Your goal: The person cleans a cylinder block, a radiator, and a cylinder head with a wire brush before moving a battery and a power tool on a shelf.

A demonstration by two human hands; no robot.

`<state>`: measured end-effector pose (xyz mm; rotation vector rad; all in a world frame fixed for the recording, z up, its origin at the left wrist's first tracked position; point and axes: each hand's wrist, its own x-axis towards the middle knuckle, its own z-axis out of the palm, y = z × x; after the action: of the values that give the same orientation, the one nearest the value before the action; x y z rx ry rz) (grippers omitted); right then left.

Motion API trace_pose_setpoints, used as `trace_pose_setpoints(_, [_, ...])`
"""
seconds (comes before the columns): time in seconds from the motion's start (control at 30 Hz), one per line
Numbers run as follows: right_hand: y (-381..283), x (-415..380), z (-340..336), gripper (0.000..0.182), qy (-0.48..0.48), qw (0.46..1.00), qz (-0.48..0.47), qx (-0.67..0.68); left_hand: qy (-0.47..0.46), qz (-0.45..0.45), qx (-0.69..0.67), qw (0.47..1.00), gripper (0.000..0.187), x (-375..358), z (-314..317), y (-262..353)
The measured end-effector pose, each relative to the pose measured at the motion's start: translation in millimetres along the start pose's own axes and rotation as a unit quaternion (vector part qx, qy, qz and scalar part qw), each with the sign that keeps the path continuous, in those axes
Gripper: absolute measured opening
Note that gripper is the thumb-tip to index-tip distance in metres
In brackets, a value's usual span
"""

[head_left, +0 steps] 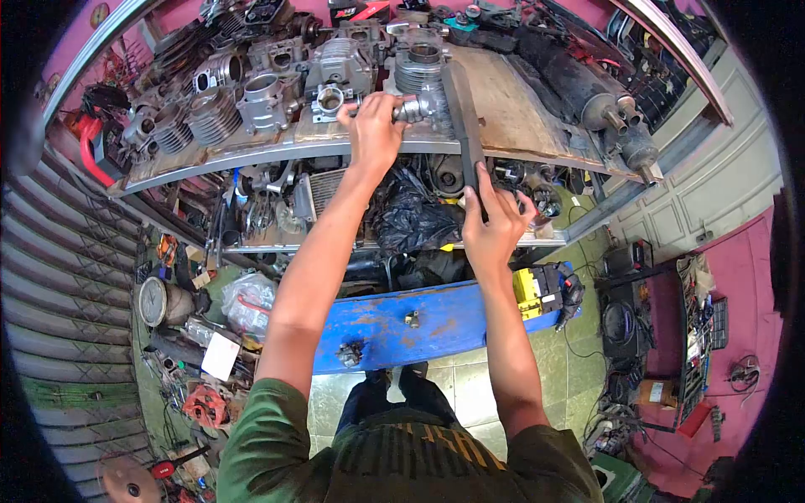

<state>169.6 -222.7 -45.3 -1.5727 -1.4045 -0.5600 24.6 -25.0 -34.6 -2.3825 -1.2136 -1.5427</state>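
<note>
My left hand point(375, 132) is over the front edge of the upper shelf, fingers wrapped round a shiny metal engine part point(412, 109) with a rounded end pointing right. Lower and to the right, my right hand point(495, 225) grips the handle of a long dark brush point(463, 109), thumb and forefinger along it. The brush's bristles point(443, 115) face left and overlap the end of the metal part in this view. Close behind stands a finned cylinder block point(418, 71), and left of my left hand sits a metal housing with a round opening point(329, 99).
Several cylinder blocks point(214, 116) line the wooden shelf point(511, 101) on the left, with a dark exhaust muffler point(558, 71) on the right. Below are a black plastic bag point(419, 210), a blue bench point(444, 323) with small parts, and a yellow-and-black battery point(537, 292).
</note>
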Motion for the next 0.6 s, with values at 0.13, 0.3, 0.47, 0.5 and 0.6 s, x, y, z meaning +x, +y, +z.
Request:
trace_pose_setpoints(0.13, [1, -4, 5, 0.043, 0.005, 1.000, -0.013, -0.004, -0.007, 0.012, 0.006, 1.000, 0.045, -1, 0, -2])
trace_pose_setpoints(0.3, [-10, -8, 12, 0.045, 0.002, 1.000, -0.022, -0.008, -0.033, -0.050, -0.044, 0.997, 0.045, -7, -5, -10])
trace_pose_setpoints(0.47, [-23, 0, 18, 0.043, 0.010, 0.997, -0.064, -0.030, -0.001, -0.077, -0.022, 0.997, 0.045, -9, 4, -5])
trace_pose_setpoints(0.5, [-25, 5, 22, 0.041, 0.016, 0.996, -0.078, -0.044, -0.008, -0.073, -0.025, 0.997, 0.044, -6, 7, -5])
trace_pose_setpoints(0.6, [-27, 13, 30, 0.038, 0.005, 0.994, -0.072, -0.081, -0.004, -0.073, -0.032, 0.997, 0.043, -6, 9, -4])
